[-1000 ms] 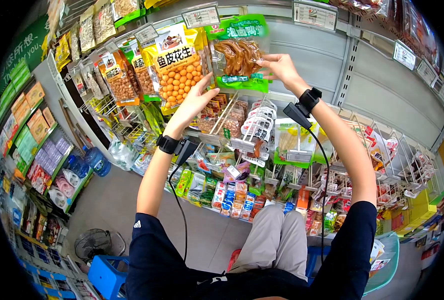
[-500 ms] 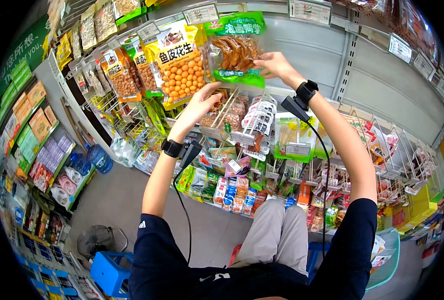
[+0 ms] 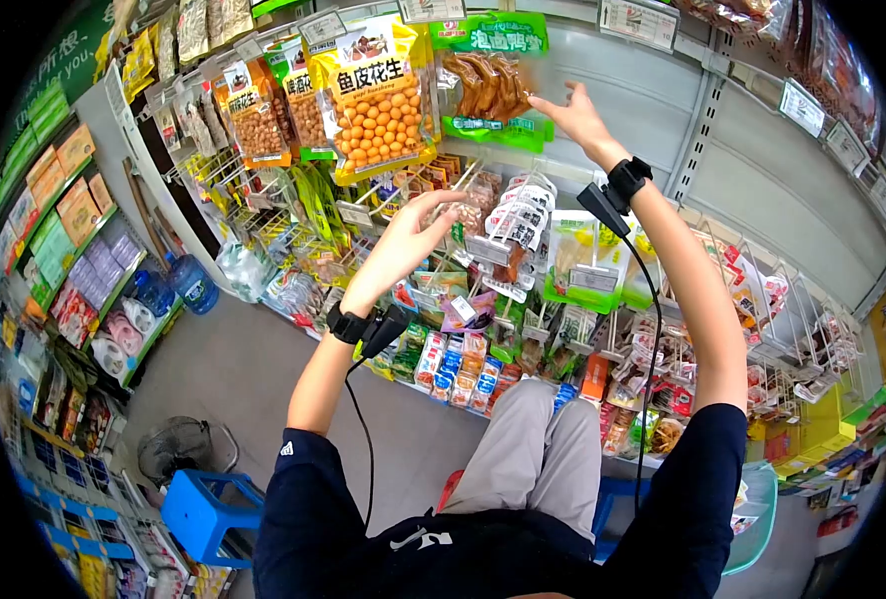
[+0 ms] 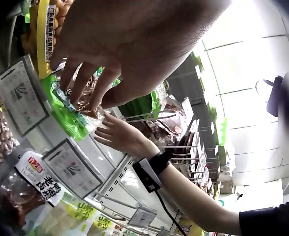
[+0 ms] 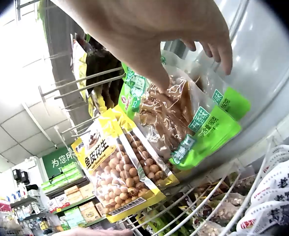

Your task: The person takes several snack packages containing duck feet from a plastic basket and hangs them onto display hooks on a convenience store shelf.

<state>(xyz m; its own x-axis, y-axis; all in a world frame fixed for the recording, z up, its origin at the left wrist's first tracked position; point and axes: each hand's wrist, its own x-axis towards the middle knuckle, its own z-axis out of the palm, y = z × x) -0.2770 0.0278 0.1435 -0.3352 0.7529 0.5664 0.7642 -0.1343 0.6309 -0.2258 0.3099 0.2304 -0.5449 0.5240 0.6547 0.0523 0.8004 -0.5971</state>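
Note:
A clear-and-green bag of brown braised duck feet point(image 3: 487, 88) hangs on the upper rack, beside a yellow bag of coated peanuts point(image 3: 378, 125). My right hand point(image 3: 581, 122) is at the right edge of the duck feet bag, thumb and fingers spread apart. In the right wrist view, its thumb overlaps the front of the duck feet bag point(image 5: 166, 120), and a second such bag shows behind. Lower and to the left, my left hand point(image 3: 408, 245) is held in front of the lower hooks, below the peanut bag, with loosely extended fingers and nothing in them.
Price tags point(image 3: 638, 22) line the upper rail. Wire hooks with white-labelled packs point(image 3: 523, 215) and a green-edged bag point(image 3: 585, 262) jut out below. A blue stool point(image 3: 203, 519), a fan point(image 3: 175, 447) and a green basket point(image 3: 757, 514) stand on the floor.
My left hand has dropped down and away from the bags. The right hand's fingers have spread from a pinch at the duck feet bag's edge. The bag stays hanging.

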